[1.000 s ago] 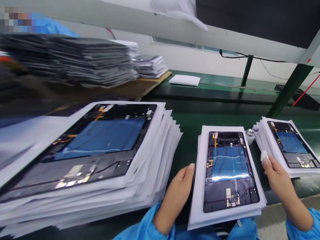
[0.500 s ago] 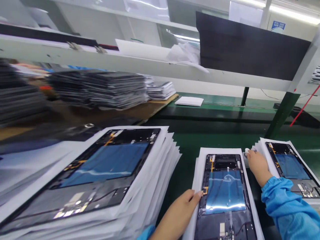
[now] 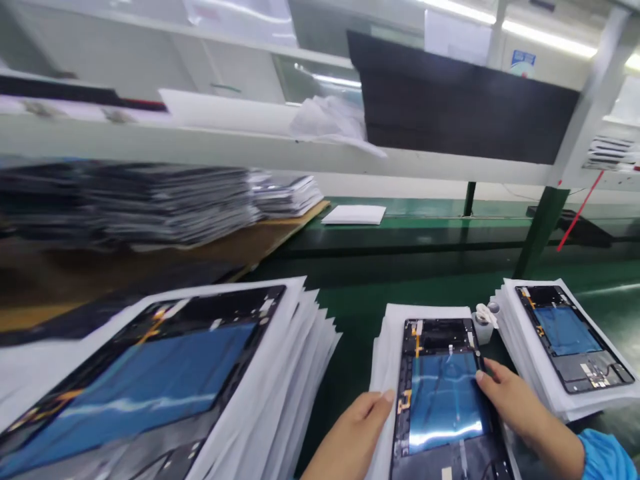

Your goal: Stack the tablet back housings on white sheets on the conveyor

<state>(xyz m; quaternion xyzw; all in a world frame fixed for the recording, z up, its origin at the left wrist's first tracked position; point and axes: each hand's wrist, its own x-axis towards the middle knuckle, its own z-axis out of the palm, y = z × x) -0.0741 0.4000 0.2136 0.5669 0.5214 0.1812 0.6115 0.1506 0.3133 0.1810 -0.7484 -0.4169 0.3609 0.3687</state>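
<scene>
A dark tablet frame with a blue film (image 3: 443, 393) lies on top of a small pile of white sheets (image 3: 395, 327) in front of me. My left hand (image 3: 357, 427) rests on the pile's left edge, fingers together and thumb by the frame's side. My right hand (image 3: 505, 393) lies on the frame's right edge with its fingers laid against it; nothing shows in it. Just beyond the frame's far right corner stands a small white bottle (image 3: 483, 327) with a white wipe on top.
A tall pile of the same frames on white sheets (image 3: 165, 380) fills the left foreground. Another such pile (image 3: 560, 340) lies at the right. Dark stacked panels (image 3: 150, 200) sit on a wooden board behind, a white pad (image 3: 354, 215) on the green belt, green posts beyond.
My right hand held a white wipe, reached to the small bottle, left the wipe there and came back onto the frame's right edge. The view tilted upward. My left hand stayed at the pile's left edge.
</scene>
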